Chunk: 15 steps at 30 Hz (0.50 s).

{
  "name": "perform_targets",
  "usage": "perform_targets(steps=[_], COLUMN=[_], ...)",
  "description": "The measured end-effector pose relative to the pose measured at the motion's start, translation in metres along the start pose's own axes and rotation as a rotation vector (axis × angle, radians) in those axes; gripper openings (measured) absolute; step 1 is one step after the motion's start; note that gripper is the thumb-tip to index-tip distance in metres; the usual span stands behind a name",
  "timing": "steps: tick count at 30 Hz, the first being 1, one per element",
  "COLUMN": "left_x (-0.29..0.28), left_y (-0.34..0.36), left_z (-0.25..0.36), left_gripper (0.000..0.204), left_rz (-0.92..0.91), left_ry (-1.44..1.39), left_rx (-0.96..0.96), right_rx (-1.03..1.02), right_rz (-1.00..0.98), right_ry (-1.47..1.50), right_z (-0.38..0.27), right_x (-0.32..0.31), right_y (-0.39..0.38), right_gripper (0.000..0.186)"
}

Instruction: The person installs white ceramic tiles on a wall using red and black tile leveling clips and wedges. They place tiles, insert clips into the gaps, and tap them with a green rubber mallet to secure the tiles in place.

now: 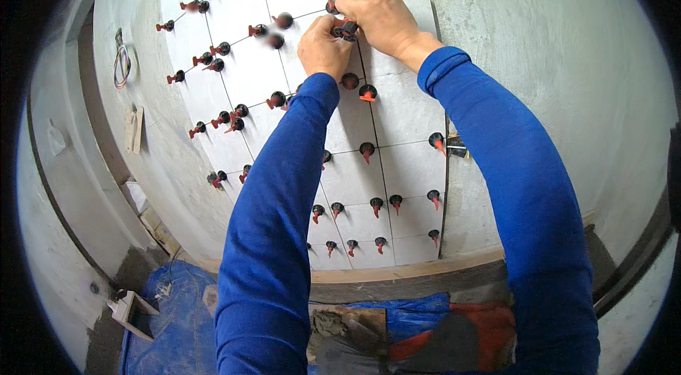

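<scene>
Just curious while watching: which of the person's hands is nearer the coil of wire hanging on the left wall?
Left. The left hand is on the tiles, closer to the wire coil; the right hand lies farther right.

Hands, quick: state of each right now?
Left hand: fingers curled against the wall tile; grip cannot be told.
Right hand: closed on a black levelling clip.

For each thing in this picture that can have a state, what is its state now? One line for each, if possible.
Left hand: raised to the wall, fingers on the small black round levelling cap.
Right hand: closed around the same cap from above.
Small black round levelling cap: held between both hands at a tile joint.
Pale grey square wall tiles: fixed on the wall, many black-and-red clips in the joints.
Blue plastic sheet: spread on the floor, crumpled.
</scene>
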<state>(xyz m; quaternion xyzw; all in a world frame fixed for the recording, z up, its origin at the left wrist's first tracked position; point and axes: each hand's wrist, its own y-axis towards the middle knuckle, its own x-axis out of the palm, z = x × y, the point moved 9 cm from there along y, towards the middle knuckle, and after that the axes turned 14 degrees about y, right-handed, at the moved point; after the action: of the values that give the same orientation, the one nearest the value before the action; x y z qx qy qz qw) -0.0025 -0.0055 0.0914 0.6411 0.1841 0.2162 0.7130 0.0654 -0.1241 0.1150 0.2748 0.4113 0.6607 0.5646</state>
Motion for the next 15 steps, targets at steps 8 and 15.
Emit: perform_targets(steps=[8, 15], left_x=[0.001, 0.0001], left_y=[0.0036, 0.0061], left_z=[0.0001, 0.001], left_gripper=[0.017, 0.02], left_rz=[-0.031, -0.034], left_ry=[0.017, -0.005], left_rx=[-0.019, -0.013], right_rx=[0.055, 0.104], right_rz=[-0.105, -0.07], right_ry=[-0.085, -0.106], right_z=[0.0005, 0.0016], right_x=[0.006, 0.0048], right_y=[0.0017, 0.0], right_gripper=[0.022, 0.022])
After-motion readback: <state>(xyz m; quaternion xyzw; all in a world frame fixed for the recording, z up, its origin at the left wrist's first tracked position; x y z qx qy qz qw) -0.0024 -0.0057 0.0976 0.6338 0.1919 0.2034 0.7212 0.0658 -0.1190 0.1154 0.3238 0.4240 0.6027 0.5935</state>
